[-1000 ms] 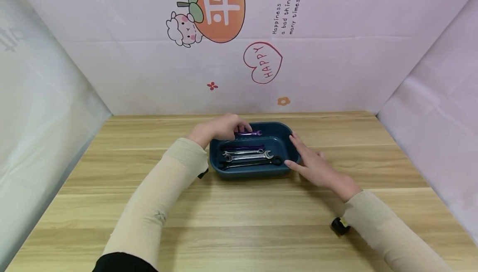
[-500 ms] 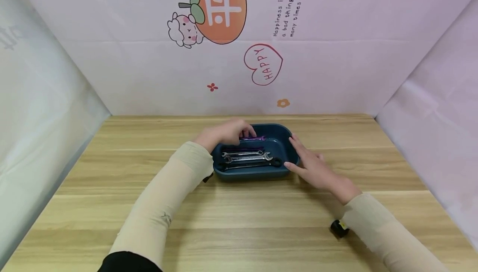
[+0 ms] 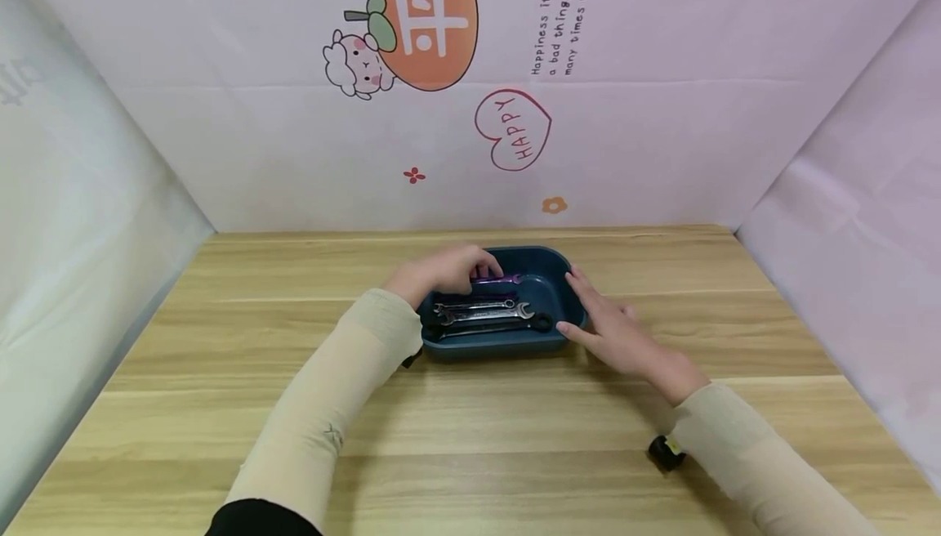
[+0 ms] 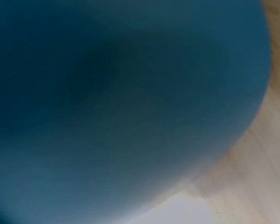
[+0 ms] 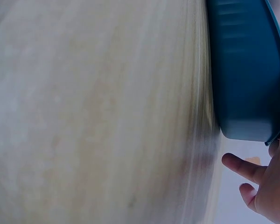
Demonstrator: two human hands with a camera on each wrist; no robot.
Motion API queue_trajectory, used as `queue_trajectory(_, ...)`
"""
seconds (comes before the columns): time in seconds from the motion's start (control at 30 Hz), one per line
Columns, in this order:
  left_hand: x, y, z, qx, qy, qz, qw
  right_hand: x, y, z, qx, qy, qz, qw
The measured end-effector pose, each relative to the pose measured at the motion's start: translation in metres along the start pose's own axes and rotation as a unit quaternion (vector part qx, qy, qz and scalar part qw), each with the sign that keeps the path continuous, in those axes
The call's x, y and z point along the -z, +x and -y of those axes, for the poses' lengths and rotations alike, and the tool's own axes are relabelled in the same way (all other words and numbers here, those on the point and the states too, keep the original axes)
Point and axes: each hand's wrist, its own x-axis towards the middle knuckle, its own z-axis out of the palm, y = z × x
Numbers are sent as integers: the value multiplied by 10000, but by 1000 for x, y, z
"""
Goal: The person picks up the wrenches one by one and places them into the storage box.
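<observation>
A blue plastic tray (image 3: 547, 292) stands near the table's back edge with several wrenches in it. Inside its far left part, my left hand (image 3: 454, 268) pinches a purple wrench (image 3: 509, 279), whose left end is hidden by the fingers. Towards the tray's front, silver wrenches (image 3: 488, 314) and a black wrench (image 3: 541, 322) lie side by side, with a dark purple one behind them. My right hand (image 3: 617, 336) rests on the tray's right end, fingers extended, thumb at the front corner. The left wrist view is filled by the blurred tray wall (image 4: 154, 102), my hand out of sight.
Wooden table (image 3: 507, 446) surface extends in front of the tray and to both sides. A printed white cloth (image 3: 625, 152) rises behind the table, with white cloth walls left and right. A small black device (image 3: 666, 453) is at the right sleeve.
My left hand has shifted slightly right and towards the tray's front, carrying the purple wrench nearer the other wrenches. The right hand stays on the tray's right end.
</observation>
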Motion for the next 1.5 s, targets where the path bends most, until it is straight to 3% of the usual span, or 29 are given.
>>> queue_trajectory(0.5, -13, 5, 4, -106, 285, -255, 9992, -1, 1, -1, 2, -22, -35, 10000)
queue_trajectory(0.93, -21, 4, 3, 425, 626, 58, 9971, -1, 0, -1, 35, -32, -28, 10000)
queue_trajectory(1.5, -26, 5, 6, 270, 589, 297, 9975, 0, 0, -2, 69, 21, -35, 10000)
